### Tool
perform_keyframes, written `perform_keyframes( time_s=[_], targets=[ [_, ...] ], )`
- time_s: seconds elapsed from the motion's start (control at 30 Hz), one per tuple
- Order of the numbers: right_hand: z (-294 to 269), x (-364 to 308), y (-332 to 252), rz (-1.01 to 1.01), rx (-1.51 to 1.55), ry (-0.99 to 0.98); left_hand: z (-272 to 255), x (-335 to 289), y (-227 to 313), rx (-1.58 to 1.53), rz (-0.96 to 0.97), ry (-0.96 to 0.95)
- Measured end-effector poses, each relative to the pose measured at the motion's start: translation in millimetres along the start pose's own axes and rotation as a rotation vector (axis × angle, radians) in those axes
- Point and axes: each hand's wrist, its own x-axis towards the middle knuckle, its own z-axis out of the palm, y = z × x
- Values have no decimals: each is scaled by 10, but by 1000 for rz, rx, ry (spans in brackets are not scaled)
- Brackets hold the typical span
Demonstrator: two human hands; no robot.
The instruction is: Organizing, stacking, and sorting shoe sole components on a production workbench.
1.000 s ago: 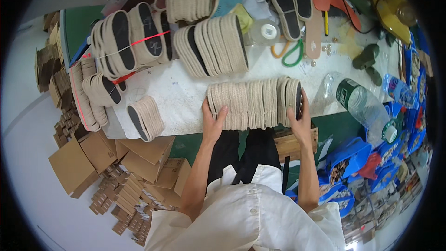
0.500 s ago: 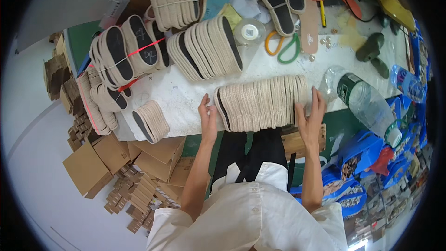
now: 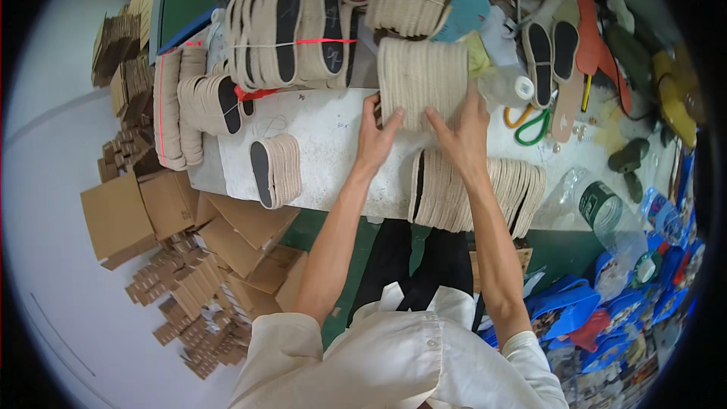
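My left hand [image 3: 375, 136] and my right hand [image 3: 463, 132] close on the two ends of a stack of beige rope-braided shoe soles [image 3: 421, 79] at the middle of the table. Thumbs press its near side, while the outer fingers partly hide behind the ends. Nearer to me, a longer row of the same soles [image 3: 500, 189] stands at the table's front edge, partly covered by my right forearm. A small stack of soles [image 3: 276, 170] with a black outer face sits to the left.
Tied sole bundles [image 3: 261, 38] line the far left of the white table [image 3: 333, 125]. To the right lie green-handled scissors [image 3: 534, 129], a clear jar [image 3: 507, 87] and a large plastic bottle [image 3: 609, 212]. Cardboard boxes [image 3: 117, 216] stand below left, blue bins [image 3: 564, 307] below right.
Both hands have left the row at the front edge and reached forward to the stack behind it. That stack now stands straighter. The whole view has shifted.
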Motion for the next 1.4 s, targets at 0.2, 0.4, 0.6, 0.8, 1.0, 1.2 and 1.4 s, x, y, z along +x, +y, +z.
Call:
perform_keyframes(
  time_s=[0.2,0.4,0.6,0.8,1.0,1.2,1.4],
  targets=[
    [27,-175,73,330,935,-222,115,-650,525,226,496,-102],
    [92,-195,232,374,1178,-383,99,-902,695,94,535,-145],
    [145,-252,345,480,1327,-532,11,-979,738,-23,453,-157],
    [-33,-175,-244,152,873,-169,-233,-850,748,2,339,-157],
    [0,-115,-226,60,527,-143,-315,-210,86,-207,149,2],
    [152,-69,-51,86,468,29,-474,222,-229,366,44,60],
    [93,1,-21,-19,330,153,125,34,123,454,367,209]
  ],
)
